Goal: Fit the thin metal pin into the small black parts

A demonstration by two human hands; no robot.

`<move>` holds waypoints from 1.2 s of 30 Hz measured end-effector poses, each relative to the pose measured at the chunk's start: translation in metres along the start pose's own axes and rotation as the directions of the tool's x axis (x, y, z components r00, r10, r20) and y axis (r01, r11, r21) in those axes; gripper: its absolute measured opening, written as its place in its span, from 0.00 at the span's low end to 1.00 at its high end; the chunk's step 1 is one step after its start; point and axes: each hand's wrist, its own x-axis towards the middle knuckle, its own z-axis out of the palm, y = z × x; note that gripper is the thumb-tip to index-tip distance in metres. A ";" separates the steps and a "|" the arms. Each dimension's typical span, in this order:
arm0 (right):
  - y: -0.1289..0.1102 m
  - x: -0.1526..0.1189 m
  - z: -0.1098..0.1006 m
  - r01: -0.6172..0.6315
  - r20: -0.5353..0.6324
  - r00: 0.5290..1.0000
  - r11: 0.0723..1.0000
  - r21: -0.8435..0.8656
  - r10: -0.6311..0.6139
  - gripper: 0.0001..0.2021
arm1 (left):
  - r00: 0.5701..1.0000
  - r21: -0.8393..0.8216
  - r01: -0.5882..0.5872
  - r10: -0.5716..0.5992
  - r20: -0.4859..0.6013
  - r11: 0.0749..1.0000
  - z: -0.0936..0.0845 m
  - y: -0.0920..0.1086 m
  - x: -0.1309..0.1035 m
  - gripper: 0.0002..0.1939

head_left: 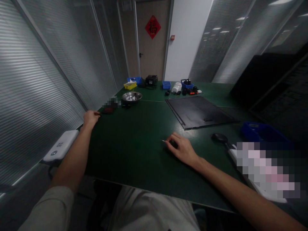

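Note:
At the table's left edge my left hand (90,118) is closed, its fingertips at the near end of a dark, reddish flat thing (108,110) whose far part is blurred out. Whether the fingers grip it is hard to see. My right hand (181,148) rests low over the green table (134,150), fingers curled. A thin, pale, pointed piece (163,140) sticks out to the left from between thumb and forefinger; the rest of it is hidden in the hand. Beyond my left hand stands a round metal bowl (132,97) with small light and dark pieces in it.
A black mat (202,110) lies right of centre, with a small dark bar on it. Near my right forearm are a black round-headed object (219,138) and a blue tray (263,133). Blue baskets, a yellow tray (130,85) and tools line the back. A white box (61,146) sits at left.

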 end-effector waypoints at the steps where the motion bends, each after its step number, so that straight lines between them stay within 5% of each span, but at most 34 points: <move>1: 0.000 0.000 0.000 0.001 -0.001 1.000 1.000 0.000 -0.001 0.11 | 1.000 0.003 0.008 -0.008 -0.019 1.000 0.001 -0.004 0.001 0.15; 9: 0.002 0.000 0.001 0.000 0.004 1.000 1.000 -0.005 0.000 0.11 | 0.998 0.031 0.001 0.001 -0.061 1.000 0.011 -0.018 0.009 0.15; 18: -0.001 0.000 -0.001 -0.006 0.017 1.000 1.000 0.008 0.006 0.11 | 0.988 0.204 -0.109 0.129 -0.086 0.973 0.003 0.002 -0.013 0.12; 36: 0.000 0.001 -0.001 0.000 0.020 1.000 1.000 0.009 0.000 0.11 | 0.994 0.272 -0.040 0.068 -0.091 0.962 0.009 0.005 -0.011 0.15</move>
